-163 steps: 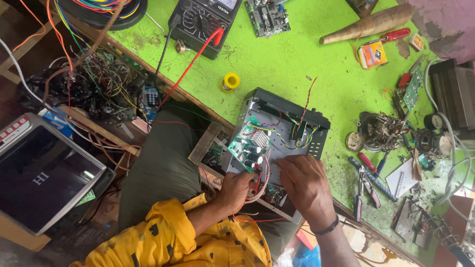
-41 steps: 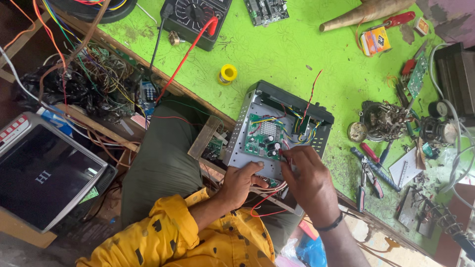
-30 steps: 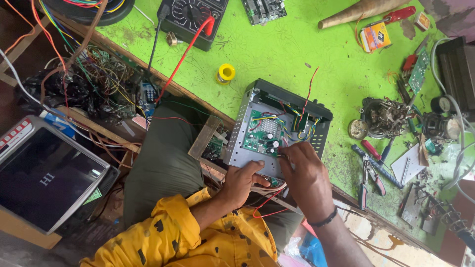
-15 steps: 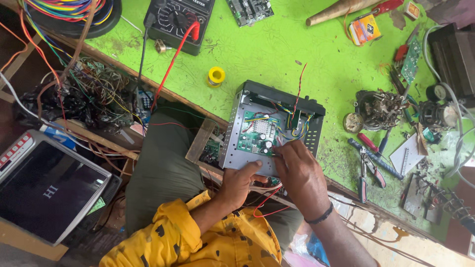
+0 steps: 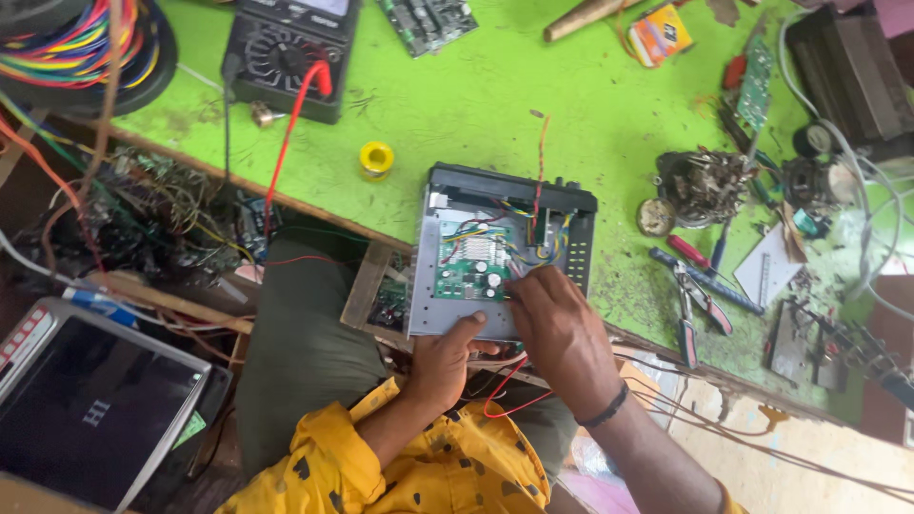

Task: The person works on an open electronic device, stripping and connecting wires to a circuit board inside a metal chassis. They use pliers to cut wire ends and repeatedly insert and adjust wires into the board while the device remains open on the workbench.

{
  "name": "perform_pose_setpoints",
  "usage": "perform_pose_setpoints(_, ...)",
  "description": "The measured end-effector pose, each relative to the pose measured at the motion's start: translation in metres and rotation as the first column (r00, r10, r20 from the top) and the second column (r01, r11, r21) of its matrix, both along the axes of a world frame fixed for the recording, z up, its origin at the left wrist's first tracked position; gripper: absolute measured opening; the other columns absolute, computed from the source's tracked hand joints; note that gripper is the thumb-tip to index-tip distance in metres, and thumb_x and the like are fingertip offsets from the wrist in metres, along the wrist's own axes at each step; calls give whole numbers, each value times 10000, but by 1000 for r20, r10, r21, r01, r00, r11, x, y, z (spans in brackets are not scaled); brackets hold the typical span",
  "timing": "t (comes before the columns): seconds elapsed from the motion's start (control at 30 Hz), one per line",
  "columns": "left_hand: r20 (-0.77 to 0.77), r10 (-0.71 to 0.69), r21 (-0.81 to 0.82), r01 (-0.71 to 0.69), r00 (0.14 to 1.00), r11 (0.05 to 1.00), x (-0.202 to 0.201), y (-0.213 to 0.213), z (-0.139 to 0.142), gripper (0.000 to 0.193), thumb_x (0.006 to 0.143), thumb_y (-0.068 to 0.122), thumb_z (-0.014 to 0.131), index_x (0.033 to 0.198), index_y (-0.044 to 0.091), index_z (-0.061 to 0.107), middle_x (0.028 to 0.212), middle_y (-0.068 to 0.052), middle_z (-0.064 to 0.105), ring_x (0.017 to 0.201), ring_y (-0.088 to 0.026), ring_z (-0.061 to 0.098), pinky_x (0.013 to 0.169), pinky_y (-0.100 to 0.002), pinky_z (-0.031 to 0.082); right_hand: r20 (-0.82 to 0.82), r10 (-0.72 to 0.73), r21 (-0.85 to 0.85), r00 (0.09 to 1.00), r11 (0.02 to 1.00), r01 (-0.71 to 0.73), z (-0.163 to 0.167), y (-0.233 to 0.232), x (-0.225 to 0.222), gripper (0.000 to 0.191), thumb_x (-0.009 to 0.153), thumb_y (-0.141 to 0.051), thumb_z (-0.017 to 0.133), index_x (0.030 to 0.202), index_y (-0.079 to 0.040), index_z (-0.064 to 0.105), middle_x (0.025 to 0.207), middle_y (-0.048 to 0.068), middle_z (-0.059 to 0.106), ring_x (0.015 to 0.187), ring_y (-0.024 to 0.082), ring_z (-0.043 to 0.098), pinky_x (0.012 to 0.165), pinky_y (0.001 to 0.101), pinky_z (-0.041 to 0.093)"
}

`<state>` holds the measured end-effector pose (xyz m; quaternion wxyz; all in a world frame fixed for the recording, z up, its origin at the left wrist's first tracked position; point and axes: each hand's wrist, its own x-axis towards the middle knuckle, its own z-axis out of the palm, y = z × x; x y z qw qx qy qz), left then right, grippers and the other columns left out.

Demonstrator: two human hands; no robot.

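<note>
Left hand [image 5: 440, 366]: I am gripping the near edge of the open chassis [image 5: 495, 252], thumb on top.
Right hand [image 5: 562, 328]: my fingertips are pinching among the wires [image 5: 533, 238]; what they hold, I cannot tell.
Risk: I am judging a tug could snap a lead.
Chassis: lying at the green bench [image 5: 495, 105] edge, green board [image 5: 466, 276] exposed.

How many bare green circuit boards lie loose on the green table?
2: one green circuit board at the top edge beside the black multimeter; another small green board upper right. Clutter may hide more.
</note>
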<state>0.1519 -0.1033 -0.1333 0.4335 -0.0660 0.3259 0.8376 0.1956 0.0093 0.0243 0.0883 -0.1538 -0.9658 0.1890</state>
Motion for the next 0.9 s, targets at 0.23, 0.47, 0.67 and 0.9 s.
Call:
perform_pose_setpoints(0.23, 13, 13, -30, -13, 1000, 999, 1, 1, -2, 252, 890, 21, 688, 1137, 14, 638, 1011, -89, 710, 841, -212, 717, 582, -364, 608, -217, -202, -26, 955, 979, 201, 2, 12, 33, 190, 883, -69, 695, 1066, -20, 686, 1082, 152, 686, 945, 301, 694, 780, 380, 577)
perform_pose_setpoints(0.47, 10, -10, -29, 11, 1000, 1000, 1, -1, 3, 256, 902, 39, 669, 1154, 3, 640, 1037, -98, 713, 847, -214, 724, 602, -348, 614, -165, -549, -15, 819, 832, 554, -37, 81, 75, 126, 946, -94, 743, 1022, 7, 755, 937, 137, 694, 784, 242, 690, 704, 348, 553)
perform_pose_setpoints(0.67, -17, -12, 0, 12, 1000, 1000, -1, 0, 6, 277, 909, 48, 661, 1182, 9, 634, 1062, -93, 707, 866, -203, 721, 611, -338, 617, -173, -518, -12, 838, 852, 524, -63, 88, 85, 109, 946, -101, 738, 984, 0, 751, 910, 126, 679, 762, 232, 667, 704, 353, 532)
perform_pose_setpoints(0.9, 20, -23, 33, 22, 1000, 999, 1, 3, -2, 262, 919, 55, 664, 1176, 13, 633, 1061, -84, 698, 907, -197, 718, 631, -337, 616, -214, -508, 45, 834, 848, 528, -38, 77, 72, 73, 948, -104, 749, 977, -37, 743, 943, 92, 700, 764, 228, 646, 701, 347, 509)
